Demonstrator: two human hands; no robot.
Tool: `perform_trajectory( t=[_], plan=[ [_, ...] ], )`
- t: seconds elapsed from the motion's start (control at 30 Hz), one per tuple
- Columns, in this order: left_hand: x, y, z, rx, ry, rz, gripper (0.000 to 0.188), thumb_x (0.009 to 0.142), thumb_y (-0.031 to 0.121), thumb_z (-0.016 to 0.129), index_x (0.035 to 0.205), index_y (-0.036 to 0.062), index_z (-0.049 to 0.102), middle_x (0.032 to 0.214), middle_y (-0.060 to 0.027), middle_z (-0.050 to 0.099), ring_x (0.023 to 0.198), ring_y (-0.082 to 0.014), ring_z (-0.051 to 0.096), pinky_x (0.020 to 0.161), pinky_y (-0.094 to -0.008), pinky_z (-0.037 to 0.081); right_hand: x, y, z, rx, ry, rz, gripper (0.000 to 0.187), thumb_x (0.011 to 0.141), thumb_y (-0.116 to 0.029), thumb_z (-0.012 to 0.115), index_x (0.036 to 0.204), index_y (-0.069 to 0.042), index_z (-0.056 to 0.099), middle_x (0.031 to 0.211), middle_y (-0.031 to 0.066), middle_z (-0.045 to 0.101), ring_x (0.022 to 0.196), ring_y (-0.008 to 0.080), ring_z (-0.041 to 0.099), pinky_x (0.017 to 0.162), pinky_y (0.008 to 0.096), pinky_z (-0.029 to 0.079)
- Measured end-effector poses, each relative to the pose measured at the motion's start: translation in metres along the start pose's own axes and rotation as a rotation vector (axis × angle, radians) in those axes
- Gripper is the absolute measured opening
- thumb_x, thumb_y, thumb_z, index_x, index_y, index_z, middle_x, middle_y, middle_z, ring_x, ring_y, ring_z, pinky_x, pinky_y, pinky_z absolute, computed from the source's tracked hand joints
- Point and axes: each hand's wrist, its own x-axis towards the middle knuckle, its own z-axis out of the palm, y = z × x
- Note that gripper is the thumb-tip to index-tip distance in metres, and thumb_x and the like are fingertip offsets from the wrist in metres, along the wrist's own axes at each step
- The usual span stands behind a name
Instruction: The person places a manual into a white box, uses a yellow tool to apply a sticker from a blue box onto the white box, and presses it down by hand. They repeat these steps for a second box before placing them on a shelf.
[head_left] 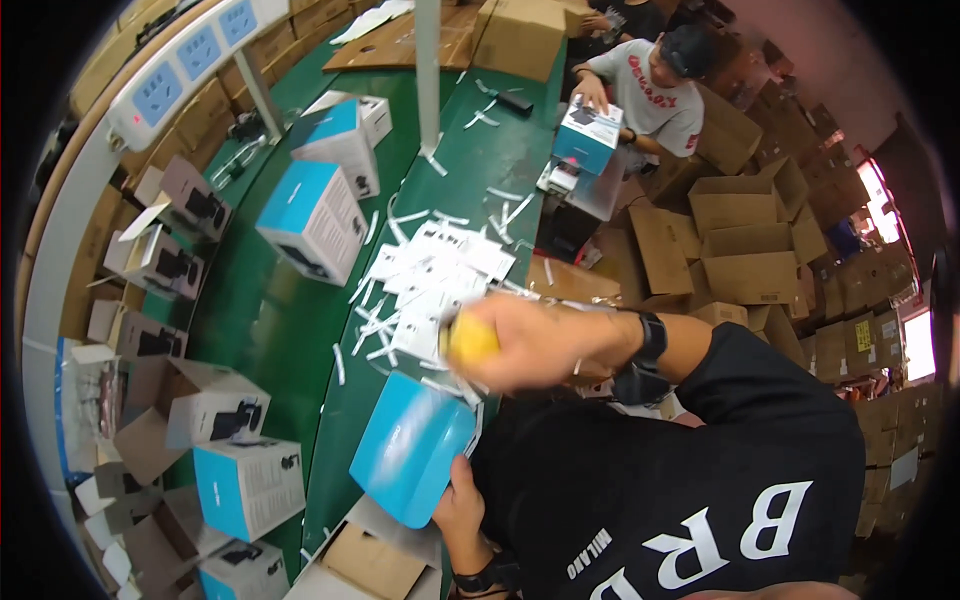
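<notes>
A blue-and-white carton (413, 450) is tilted at the table's near edge, its blue face toward me. My left hand (461, 503) grips the lower edge of this carton. Above it, my right hand (535, 340) is closed around a rounded yellow object (472, 340); motion blurs both, so its kind is unclear. Beyond that hand lies a heap of white printed cards (440, 265), with white paper strips (372, 330) scattered round it.
Closed cartons (315, 222) and open-flapped ones (215, 400) stand along the green table (262, 345). A metal post (428, 80) rises from it; a power strip (180, 75) is at upper left. Across, a co-worker (645, 95) handles another carton (588, 135). Brown boxes (745, 260) fill the right.
</notes>
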Motion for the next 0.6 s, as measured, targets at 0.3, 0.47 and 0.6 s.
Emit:
perform_trajectory(
  t=[0.3, 0.47, 0.6],
  plan=[
    [0.029, 0.029, -0.002, 0.539, -0.182, 0.436, 0.055, 0.086, 0.018, 0.078, 0.132, -0.0069, 0.061, 0.145, -0.0284, 0.054, 0.137, -0.0445, 0.050, 0.114, -0.0522, 0.039, 0.068, 0.165, -0.023, -0.434, 0.429, -0.123, 0.042, 0.096, -0.023, 0.068, 0.132, -0.002, 0.060, 0.119, 0.0140, 0.070, 0.115, 0.0189, 0.062, 0.098, 0.0344, 0.049],
    [0.022, 0.031, -0.003, 0.721, -0.257, 0.501, 0.062, 0.086, 0.019, 0.075, 0.139, -0.0051, 0.055, 0.153, -0.0307, 0.044, 0.144, -0.0497, 0.038, 0.119, -0.0584, 0.030, 0.095, 0.047, 0.021, 0.039, -0.266, -0.332, 0.037, 0.100, -0.025, 0.069, 0.128, -0.001, 0.067, 0.121, 0.0103, 0.073, 0.111, 0.0180, 0.069, 0.095, 0.0326, 0.055],
    [0.017, 0.032, -0.004, 0.690, -0.222, 0.534, 0.062, 0.087, 0.022, 0.075, 0.138, -0.0055, 0.054, 0.147, -0.0307, 0.051, 0.139, -0.0494, 0.045, 0.116, -0.0566, 0.035, 0.079, 0.035, 0.050, -0.230, -0.652, -0.346, 0.044, 0.097, -0.038, 0.071, 0.122, -0.002, 0.071, 0.119, 0.0218, 0.072, 0.109, 0.0325, 0.070, 0.095, 0.0395, 0.055]
  ],
)
